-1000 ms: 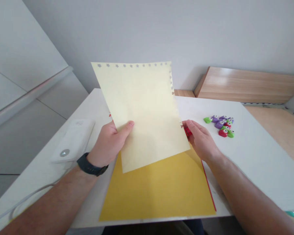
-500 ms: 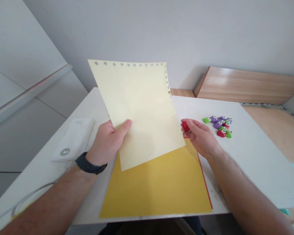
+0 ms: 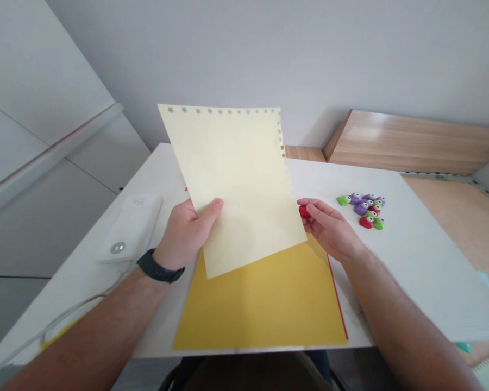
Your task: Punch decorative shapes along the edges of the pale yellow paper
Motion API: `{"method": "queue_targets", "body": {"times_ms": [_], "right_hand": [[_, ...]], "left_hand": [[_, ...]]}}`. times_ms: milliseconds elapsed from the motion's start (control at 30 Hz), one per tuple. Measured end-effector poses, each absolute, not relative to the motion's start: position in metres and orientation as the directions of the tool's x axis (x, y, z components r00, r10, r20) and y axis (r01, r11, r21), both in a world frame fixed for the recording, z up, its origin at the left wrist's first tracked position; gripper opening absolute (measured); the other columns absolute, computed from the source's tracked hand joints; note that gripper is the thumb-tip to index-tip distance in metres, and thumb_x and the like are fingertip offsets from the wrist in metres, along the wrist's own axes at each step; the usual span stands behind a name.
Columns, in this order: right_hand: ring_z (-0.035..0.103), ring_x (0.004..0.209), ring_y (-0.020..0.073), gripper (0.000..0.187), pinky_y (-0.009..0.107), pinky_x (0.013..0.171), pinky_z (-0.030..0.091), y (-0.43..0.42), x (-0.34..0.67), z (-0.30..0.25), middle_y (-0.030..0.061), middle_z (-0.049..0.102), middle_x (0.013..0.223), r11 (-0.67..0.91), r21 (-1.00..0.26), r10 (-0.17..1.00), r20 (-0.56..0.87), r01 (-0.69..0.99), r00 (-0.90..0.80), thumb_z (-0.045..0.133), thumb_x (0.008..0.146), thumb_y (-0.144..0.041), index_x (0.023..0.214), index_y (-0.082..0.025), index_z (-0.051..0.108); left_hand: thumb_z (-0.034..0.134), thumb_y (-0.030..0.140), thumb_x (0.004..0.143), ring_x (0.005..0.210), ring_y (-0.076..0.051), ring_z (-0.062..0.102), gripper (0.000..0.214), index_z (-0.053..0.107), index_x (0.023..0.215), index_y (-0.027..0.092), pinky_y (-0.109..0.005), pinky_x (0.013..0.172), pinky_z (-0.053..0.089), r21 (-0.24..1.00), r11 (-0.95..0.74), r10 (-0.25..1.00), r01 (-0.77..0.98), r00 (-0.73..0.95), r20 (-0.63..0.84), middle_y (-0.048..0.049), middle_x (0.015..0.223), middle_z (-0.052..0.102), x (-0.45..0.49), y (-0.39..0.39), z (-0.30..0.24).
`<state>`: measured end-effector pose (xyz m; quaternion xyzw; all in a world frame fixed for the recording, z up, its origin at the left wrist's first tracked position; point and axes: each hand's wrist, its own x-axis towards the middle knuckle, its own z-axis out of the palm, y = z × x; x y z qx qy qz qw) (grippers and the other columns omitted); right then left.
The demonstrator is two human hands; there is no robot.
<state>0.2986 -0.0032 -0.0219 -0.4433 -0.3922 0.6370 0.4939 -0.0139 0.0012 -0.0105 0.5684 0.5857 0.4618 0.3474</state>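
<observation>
A pale yellow sheet of paper (image 3: 248,179) is gripped by my left hand (image 3: 189,231), thumb on its front and fingers behind. It is held tilted above the table, with star-shaped holes along its top edge and more small holes down the upper right edge. My right hand (image 3: 334,228) pinches a small red rounded piece (image 3: 305,211) beside the sheet's lower right edge; fingers cover part of it, so its kind is unclear. Below the paper lies a mustard-yellow sheet (image 3: 264,304) with a red edge showing at its right side.
Several small green, purple and red pieces with eyes (image 3: 364,209) sit grouped at the right on the white table (image 3: 415,271). A white flat device (image 3: 132,225) with a cable lies at the left. Behind are the wall and a wooden board (image 3: 411,141).
The view has shifted slightly. The paper stays in my left hand, and my right hand with the red piece has come a little nearer to the paper's right edge.
</observation>
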Motion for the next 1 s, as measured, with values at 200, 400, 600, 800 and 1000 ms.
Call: {"method": "queue_targets", "body": {"times_ms": [200, 400, 600, 800, 1000], "right_hand": [[0.062, 0.082, 0.0153, 0.034, 0.031, 0.075, 0.047, -0.0008, 0.3038, -0.0208, 0.0033, 0.073, 0.098, -0.233, -0.932, 0.972, -0.214, -0.277, -0.095, 0.089, 0.08, -0.033, 0.111, -0.025, 0.078], [0.059, 0.079, 0.0136, 0.032, 0.03, 0.072, 0.046, -0.0019, 0.3052, -0.019, 0.0017, 0.072, 0.095, -0.227, -0.947, 0.97, -0.199, -0.227, -0.142, 0.09, 0.08, -0.031, 0.109, -0.024, 0.079], [0.062, 0.083, 0.0146, 0.032, 0.03, 0.075, 0.047, -0.0041, 0.3065, -0.0159, 0.0033, 0.074, 0.101, -0.241, -0.946, 0.967, -0.216, -0.216, -0.136, 0.088, 0.083, -0.035, 0.111, -0.024, 0.079], [0.062, 0.081, 0.0161, 0.034, 0.033, 0.075, 0.046, -0.0035, 0.3048, -0.0167, 0.004, 0.074, 0.097, -0.255, -0.952, 0.963, -0.234, -0.17, -0.135, 0.089, 0.081, -0.037, 0.109, -0.023, 0.079], [0.062, 0.08, 0.0152, 0.034, 0.032, 0.074, 0.046, -0.003, 0.3054, -0.0199, 0.0034, 0.073, 0.097, -0.246, -0.958, 0.964, -0.226, -0.148, -0.139, 0.089, 0.08, -0.037, 0.11, -0.023, 0.079]], "left_hand": [[0.066, 0.05, 0.096, 0.127, -0.031, 0.068, 0.045, 0.074, 0.129, 0.02, -0.046, 0.114, 0.053, 0.92, -0.076, 0.986, 0.385, -0.108, 0.127, -0.0055, 0.137, 0.073, -0.0159, 0.0021, -0.0123], [0.066, 0.049, 0.097, 0.125, -0.03, 0.07, 0.042, 0.076, 0.126, 0.02, -0.044, 0.114, 0.053, 0.895, -0.09, 0.983, 0.437, -0.107, 0.152, -0.0043, 0.132, 0.076, -0.0172, 0.0028, -0.0116], [0.064, 0.052, 0.097, 0.127, -0.031, 0.068, 0.042, 0.076, 0.124, 0.022, -0.044, 0.116, 0.051, 0.89, -0.092, 0.984, 0.447, -0.098, 0.151, -0.0044, 0.133, 0.075, -0.0182, 0.0013, -0.0093], [0.064, 0.055, 0.096, 0.127, -0.032, 0.068, 0.041, 0.077, 0.121, 0.024, -0.046, 0.117, 0.049, 0.881, -0.071, 0.987, 0.469, -0.092, 0.129, -0.0041, 0.133, 0.075, -0.0178, -0.0005, -0.0051], [0.063, 0.055, 0.097, 0.127, -0.03, 0.069, 0.043, 0.076, 0.125, 0.025, -0.043, 0.114, 0.052, 0.884, -0.082, 0.987, 0.459, -0.084, 0.135, -0.0035, 0.134, 0.075, -0.0176, -0.0011, -0.0065]]}}
